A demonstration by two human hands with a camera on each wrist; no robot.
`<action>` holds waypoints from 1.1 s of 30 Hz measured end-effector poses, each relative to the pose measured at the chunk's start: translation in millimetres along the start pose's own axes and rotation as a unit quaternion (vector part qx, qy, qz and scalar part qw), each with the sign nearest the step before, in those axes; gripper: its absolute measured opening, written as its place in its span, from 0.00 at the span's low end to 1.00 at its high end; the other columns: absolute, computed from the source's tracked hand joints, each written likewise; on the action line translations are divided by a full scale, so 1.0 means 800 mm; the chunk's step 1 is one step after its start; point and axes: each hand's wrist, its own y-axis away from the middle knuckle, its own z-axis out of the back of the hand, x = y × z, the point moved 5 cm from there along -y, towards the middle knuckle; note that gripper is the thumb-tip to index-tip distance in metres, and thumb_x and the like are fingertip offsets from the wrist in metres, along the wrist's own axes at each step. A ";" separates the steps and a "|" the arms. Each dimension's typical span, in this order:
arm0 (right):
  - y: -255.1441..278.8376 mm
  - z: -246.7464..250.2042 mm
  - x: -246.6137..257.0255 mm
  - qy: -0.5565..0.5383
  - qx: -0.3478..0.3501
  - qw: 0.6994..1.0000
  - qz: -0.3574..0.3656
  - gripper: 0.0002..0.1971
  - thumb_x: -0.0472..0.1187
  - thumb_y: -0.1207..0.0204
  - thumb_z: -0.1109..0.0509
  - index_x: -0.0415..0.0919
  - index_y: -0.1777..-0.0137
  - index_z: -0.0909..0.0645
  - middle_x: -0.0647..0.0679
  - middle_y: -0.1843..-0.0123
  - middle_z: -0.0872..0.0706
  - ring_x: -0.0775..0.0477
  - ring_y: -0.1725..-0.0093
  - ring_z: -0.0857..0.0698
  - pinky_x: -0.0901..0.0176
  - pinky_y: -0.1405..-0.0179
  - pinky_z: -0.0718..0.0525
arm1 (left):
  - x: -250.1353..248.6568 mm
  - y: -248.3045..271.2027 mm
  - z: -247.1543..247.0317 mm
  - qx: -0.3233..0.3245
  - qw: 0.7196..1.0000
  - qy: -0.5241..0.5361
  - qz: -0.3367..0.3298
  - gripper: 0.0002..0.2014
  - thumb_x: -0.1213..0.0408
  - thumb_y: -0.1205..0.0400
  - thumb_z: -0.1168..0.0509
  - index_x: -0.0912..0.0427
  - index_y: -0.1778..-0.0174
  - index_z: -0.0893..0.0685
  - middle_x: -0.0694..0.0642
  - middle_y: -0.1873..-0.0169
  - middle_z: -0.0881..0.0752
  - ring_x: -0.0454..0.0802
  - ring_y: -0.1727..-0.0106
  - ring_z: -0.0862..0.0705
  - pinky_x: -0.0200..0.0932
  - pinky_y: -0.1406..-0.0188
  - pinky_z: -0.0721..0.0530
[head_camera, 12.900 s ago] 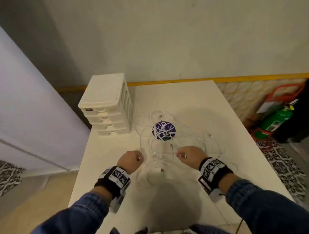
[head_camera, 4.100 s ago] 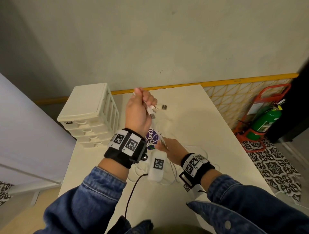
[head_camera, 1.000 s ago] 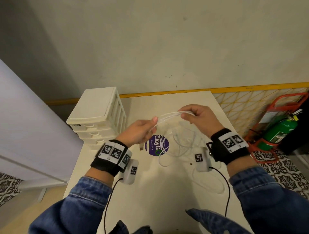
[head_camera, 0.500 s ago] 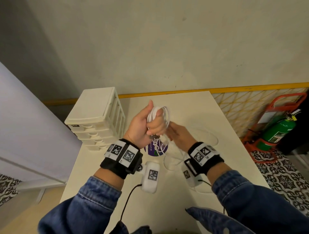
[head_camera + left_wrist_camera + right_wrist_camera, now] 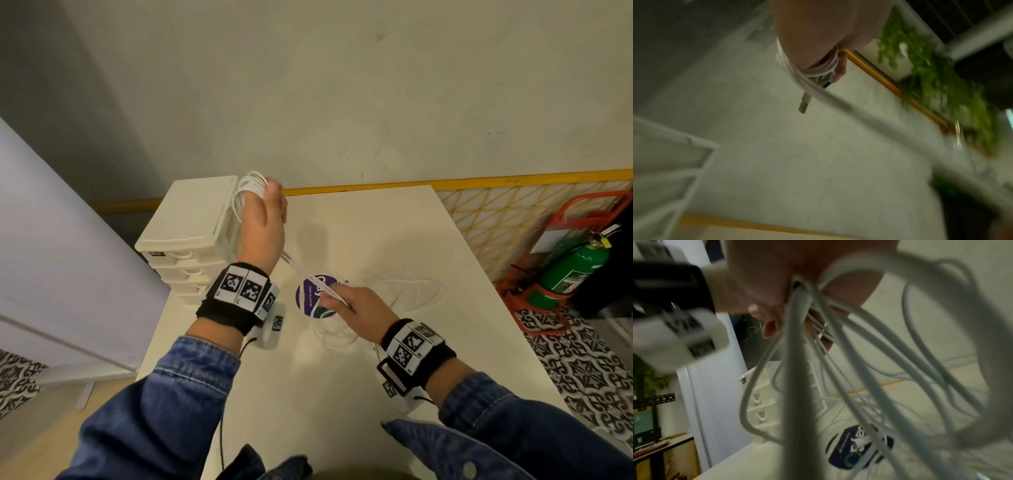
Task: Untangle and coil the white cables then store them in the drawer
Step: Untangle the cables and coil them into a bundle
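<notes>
My left hand is raised above the table beside the drawer unit, with several loops of white cable wound round its fingers. In the left wrist view the coil wraps the fingers and two USB plugs hang from it. Taut strands run down from that hand to my right hand, which pinches them low over the purple sticker. In the right wrist view several cable loops hang from the right hand's fingers. More loose cable lies on the table to the right.
The white drawer unit stands at the table's back left, its drawers closed. The white table meets the wall at the back. A green fire extinguisher in a red stand sits on the floor to the right.
My left hand has risen and moved back-left with the coil round its fingers. My right hand has dropped toward the sticker, drawing the strands taut between the hands.
</notes>
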 end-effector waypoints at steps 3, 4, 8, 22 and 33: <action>0.002 0.025 0.012 -0.020 -0.049 0.998 0.032 0.23 0.61 0.24 0.46 0.45 0.50 0.19 0.41 0.66 0.15 0.43 0.66 0.18 0.48 0.63 0.20 | 0.029 0.009 -0.012 0.152 0.972 -0.174 0.036 0.12 0.59 0.12 0.49 0.61 0.49 0.23 0.52 0.66 0.25 0.46 0.67 0.25 0.43 0.66 0.23; 0.002 0.035 0.015 -0.026 -0.067 0.997 0.037 0.21 0.60 0.23 0.45 0.46 0.51 0.19 0.42 0.67 0.15 0.44 0.67 0.18 0.49 0.64 0.21 | 0.037 0.016 -0.020 0.208 0.955 -0.205 0.041 0.12 0.60 0.12 0.48 0.61 0.50 0.22 0.53 0.66 0.24 0.47 0.67 0.24 0.43 0.66 0.23; -0.006 0.073 0.026 -0.062 -0.138 0.987 0.057 0.08 0.51 0.22 0.37 0.50 0.57 0.18 0.51 0.66 0.15 0.52 0.67 0.19 0.57 0.64 0.22 | 0.060 0.048 -0.043 0.371 0.895 -0.186 0.161 0.14 0.62 0.14 0.45 0.61 0.64 0.23 0.54 0.77 0.25 0.48 0.78 0.28 0.38 0.78 0.31; -0.005 0.084 -0.040 0.071 -0.151 0.986 -0.002 0.17 0.51 0.22 0.35 0.39 0.42 0.19 0.47 0.40 0.18 0.48 0.44 0.18 0.58 0.47 0.21 | 0.022 0.068 -0.062 0.416 0.881 0.100 0.204 0.20 0.57 0.13 0.43 0.55 0.74 0.26 0.47 0.84 0.37 0.45 0.83 0.43 0.35 0.83 0.44; 0.016 0.098 -0.031 0.088 -0.325 0.942 0.000 0.16 0.48 0.24 0.33 0.45 0.38 0.20 0.44 0.45 0.17 0.46 0.48 0.16 0.50 0.48 0.16 | 0.023 0.052 -0.042 0.317 0.917 0.126 0.205 0.21 0.57 0.12 0.47 0.57 0.73 0.29 0.48 0.83 0.39 0.46 0.82 0.44 0.42 0.79 0.47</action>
